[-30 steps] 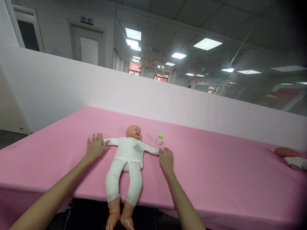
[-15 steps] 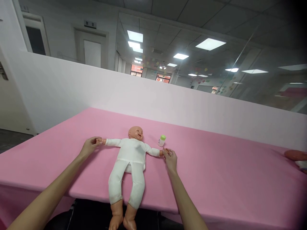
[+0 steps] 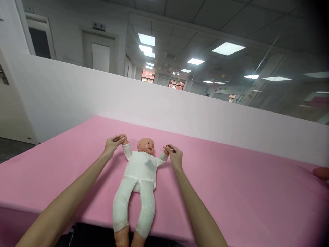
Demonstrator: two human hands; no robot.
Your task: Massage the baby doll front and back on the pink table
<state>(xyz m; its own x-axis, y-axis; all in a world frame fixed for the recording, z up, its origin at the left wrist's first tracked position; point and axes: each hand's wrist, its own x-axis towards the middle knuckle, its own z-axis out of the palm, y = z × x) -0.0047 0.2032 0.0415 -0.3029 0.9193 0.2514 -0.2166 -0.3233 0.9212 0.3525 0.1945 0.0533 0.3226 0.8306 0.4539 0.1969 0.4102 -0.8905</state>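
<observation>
A baby doll [image 3: 141,166] in white cloth lies on its back on the pink-covered table [image 3: 226,192], its feet hanging past the near edge. My left hand [image 3: 113,144] is closed around the doll's hand at the left, lifting that arm up beside the head. At the other side, my right hand [image 3: 175,156] pinches the doll's other hand, with that arm bent upward too. The doll's head [image 3: 146,145] rests between the raised arms, turned to the right. The small bottle cannot be seen, since my right hand covers the place where it stood.
A low white wall [image 3: 164,106] with glass above it runs along the table's far side. At the right edge, part of an orange-brown object [image 3: 321,173] lies on the table. A door [image 3: 10,103] stands at the far left.
Both my hands have moved inward and up with the doll's hands, so its outstretched arms are now bent up near its head. The green-capped bottle has gone out of sight behind my right hand.
</observation>
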